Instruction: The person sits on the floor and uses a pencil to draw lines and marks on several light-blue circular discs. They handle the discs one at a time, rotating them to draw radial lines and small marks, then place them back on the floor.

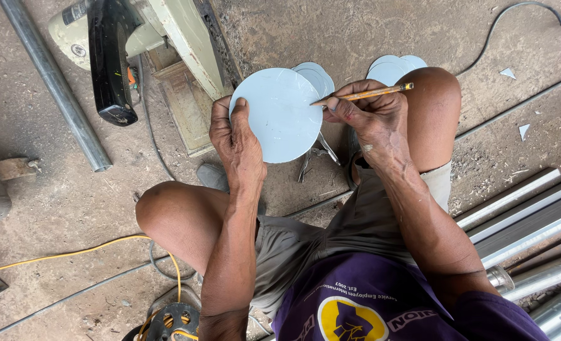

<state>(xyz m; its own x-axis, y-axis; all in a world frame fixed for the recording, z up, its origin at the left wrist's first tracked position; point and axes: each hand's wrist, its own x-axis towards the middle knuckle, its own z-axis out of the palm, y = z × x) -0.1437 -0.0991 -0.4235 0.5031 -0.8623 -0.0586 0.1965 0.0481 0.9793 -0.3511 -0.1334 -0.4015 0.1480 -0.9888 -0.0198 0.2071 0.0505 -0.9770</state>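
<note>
Rough, dusty concrete floor (369,31) fills the view, and a person squats on it with both knees raised. At the centre, just toward twelve o'clock, a pale blue disc (280,117) is held flat-face up above the floor. The left hand (233,136) is clamped on its nine o'clock edge, thumb lying over the face and fingers hidden behind. The right hand (369,113) is closed round a yellow pencil (365,95), whose tip touches the disc near its three o'clock edge; the pencil's other end points out toward two o'clock.

Behind the held disc, at one o'clock, two small stacks of like discs (391,66) lie on the floor, one just beside the disc's rim and one partly hidden by the right knee. Below the disc, at five o'clock from it, a pair of metal snips (315,158) rests on the floor. At eleven o'clock stands a pale green cut-off saw (173,38) with a black handle (107,60). A grey metal pipe (56,85) runs slantwise at ten o'clock. A yellow cord (72,252) crosses the floor at eight o'clock toward a reel at the bottom edge. Long metal tubes and strips (533,233) lie bundled at four o'clock, and small blue offcuts (523,129) sit at two o'clock.
</note>
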